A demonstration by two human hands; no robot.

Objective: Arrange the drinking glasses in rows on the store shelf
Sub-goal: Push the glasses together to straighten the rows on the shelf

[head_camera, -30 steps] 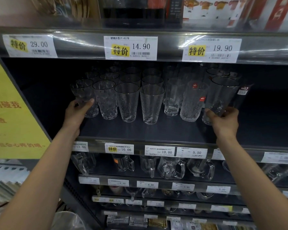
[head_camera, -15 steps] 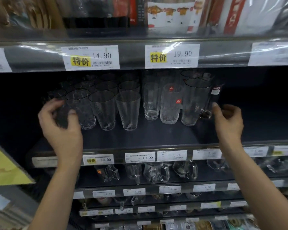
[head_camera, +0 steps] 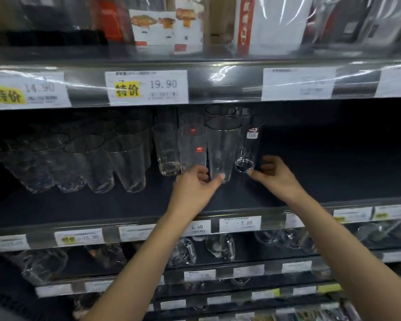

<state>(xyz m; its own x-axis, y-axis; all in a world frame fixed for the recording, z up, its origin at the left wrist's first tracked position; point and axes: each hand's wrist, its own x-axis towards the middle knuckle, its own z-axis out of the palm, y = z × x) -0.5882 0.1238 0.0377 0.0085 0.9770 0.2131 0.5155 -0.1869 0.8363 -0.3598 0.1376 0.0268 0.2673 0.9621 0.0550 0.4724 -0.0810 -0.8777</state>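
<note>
The left hand (head_camera: 195,185) pinches the foot of a tall glass (head_camera: 220,147) standing on the dark shelf (head_camera: 102,205), thumb in front, fingers curled at its side. Just right of that grip, the right hand (head_camera: 277,174) curls, one fingertip at the base of a slim glass (head_camera: 247,149) with a red-and-white sticker (gripping or merely touching, I can't tell). Left of the grip stand red-stickered glasses (head_camera: 192,149), then tumblers (head_camera: 125,163). Overhead, a price tag (head_camera: 146,86) reads 特价 19.90; below, a lower tag (head_camera: 240,224) reads 7.50.

Clear glasses (head_camera: 125,163), red stickers (head_camera: 199,149), dark shelf (head_camera: 102,205)
</note>
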